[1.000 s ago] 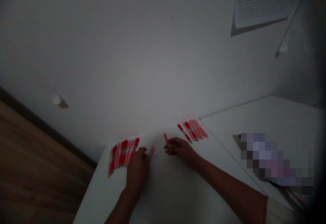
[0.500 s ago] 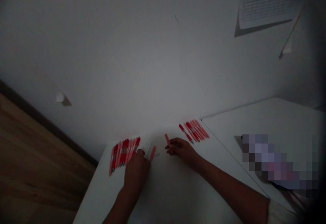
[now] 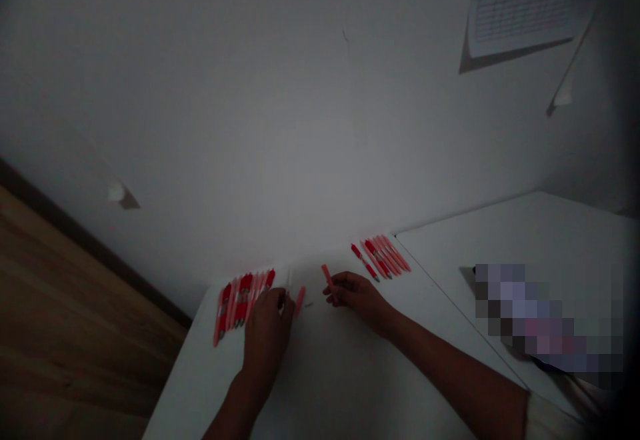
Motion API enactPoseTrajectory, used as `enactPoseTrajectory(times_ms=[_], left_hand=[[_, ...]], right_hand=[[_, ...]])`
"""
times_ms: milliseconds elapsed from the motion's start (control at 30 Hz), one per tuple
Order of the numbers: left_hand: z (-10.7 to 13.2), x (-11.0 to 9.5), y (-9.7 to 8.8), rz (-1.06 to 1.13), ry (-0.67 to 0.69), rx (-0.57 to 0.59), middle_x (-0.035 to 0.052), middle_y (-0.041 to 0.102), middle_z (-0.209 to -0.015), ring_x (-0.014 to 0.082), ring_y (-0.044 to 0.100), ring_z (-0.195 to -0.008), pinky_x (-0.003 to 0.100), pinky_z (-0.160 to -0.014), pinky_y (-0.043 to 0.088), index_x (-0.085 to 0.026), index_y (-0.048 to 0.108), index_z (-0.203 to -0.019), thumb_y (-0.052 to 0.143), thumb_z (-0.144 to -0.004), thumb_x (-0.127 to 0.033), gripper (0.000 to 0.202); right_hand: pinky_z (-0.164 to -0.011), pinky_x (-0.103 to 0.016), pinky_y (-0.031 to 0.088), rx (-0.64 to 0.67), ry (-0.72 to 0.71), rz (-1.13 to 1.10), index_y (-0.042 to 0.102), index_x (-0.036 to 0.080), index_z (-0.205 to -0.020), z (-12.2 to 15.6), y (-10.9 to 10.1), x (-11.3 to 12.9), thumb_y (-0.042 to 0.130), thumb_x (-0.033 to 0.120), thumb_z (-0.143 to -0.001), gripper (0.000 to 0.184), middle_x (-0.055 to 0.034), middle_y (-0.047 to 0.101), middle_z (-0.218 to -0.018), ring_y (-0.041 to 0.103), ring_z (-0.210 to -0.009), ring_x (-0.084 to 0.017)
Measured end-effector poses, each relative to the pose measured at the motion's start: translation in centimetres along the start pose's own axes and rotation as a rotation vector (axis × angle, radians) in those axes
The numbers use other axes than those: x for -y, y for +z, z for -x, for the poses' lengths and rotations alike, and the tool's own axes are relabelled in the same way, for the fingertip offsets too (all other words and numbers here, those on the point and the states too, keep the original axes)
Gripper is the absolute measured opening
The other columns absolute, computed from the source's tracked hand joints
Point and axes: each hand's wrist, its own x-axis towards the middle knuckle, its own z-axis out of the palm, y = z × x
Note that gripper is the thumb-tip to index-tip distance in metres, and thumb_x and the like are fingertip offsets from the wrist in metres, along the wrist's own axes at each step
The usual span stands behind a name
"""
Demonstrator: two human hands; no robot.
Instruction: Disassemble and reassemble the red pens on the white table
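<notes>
The scene is dim. On a white table [image 3: 340, 373] my right hand [image 3: 357, 297] is closed on a pink pen barrel [image 3: 327, 273] that sticks up from its fingers. My left hand [image 3: 267, 330] rests on the table with its fingers pinched on a thin white pen refill [image 3: 289, 279]. A loose pink pen piece [image 3: 299, 300] lies just right of that hand, and a tiny grey part [image 3: 309, 305] lies beside it. A row of several red and pink pens [image 3: 243, 300] lies left of my left hand. Another row of red and pink pens [image 3: 381, 257] lies beyond my right hand.
A white wall rises behind the table. A second white table [image 3: 525, 233] joins on the right, with a blurred-out object [image 3: 545, 313] on it. A printed sheet [image 3: 525, 7] hangs on the wall at upper right. Wooden floor [image 3: 60, 333] lies left of the table.
My left hand has picked up the thin white refill from beside the loose pink piece and turned it more upright. My right hand keeps hold of the pink barrel and barely moves.
</notes>
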Motion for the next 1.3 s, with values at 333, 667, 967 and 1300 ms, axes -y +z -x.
enactPoseTrajectory(times_ms=[333, 667, 967, 1300], left_hand=[[0.1, -0.9, 0.1, 0.549, -0.043, -0.094, 0.0006, 0.066, -0.078, 0.0175, 0.064, -0.073, 0.031, -0.071, 0.049, -0.021, 0.05, -0.118, 0.054, -0.084, -0.034, 0.037], [-0.1, -0.7, -0.2, 0.844, -0.139, 0.023, 0.0055, 0.072, -0.089, 0.0198, 0.067, -0.083, 0.036, -0.081, 0.051, -0.019, 0.066, -0.106, 0.053, -0.085, -0.04, 0.032], [-0.7, -1.3, -0.9, 1.198, -0.374, -0.238, 0.0021, 0.07, -0.08, 0.013, 0.064, -0.067, 0.028, -0.068, 0.053, -0.017, 0.066, -0.094, 0.059, -0.082, -0.041, 0.028], [-1.3, -0.8, -0.7, 1.59, -0.491, -0.305, -0.0016, 0.068, -0.067, 0.0087, 0.062, -0.058, 0.019, -0.056, 0.05, -0.015, 0.062, -0.079, 0.068, -0.074, -0.027, 0.014]], right_hand=[[-0.069, -0.033, 0.049, 0.007, -0.013, -0.002, 0.059, 0.017, -0.089, -0.2, -0.1, -0.3, 0.076, 0.041, -0.067, 0.036, -0.0072, 0.07, -0.086, 0.065, -0.071, -0.015], [-0.071, -0.033, 0.049, 0.012, -0.004, -0.018, 0.059, 0.016, -0.09, -0.3, -0.3, -0.5, 0.077, 0.042, -0.066, 0.04, -0.0075, 0.07, -0.086, 0.065, -0.071, -0.016], [-0.069, -0.032, 0.048, 0.067, 0.013, 0.029, 0.062, 0.015, -0.091, 0.0, -0.2, -0.2, 0.076, 0.043, -0.066, 0.04, -0.0076, 0.07, -0.086, 0.063, -0.069, -0.014], [-0.066, -0.03, 0.046, 0.126, 0.012, 0.199, 0.069, 0.015, -0.091, 0.3, -0.1, 0.3, 0.072, 0.046, -0.069, 0.037, -0.0062, 0.07, -0.083, 0.058, -0.064, -0.012]])
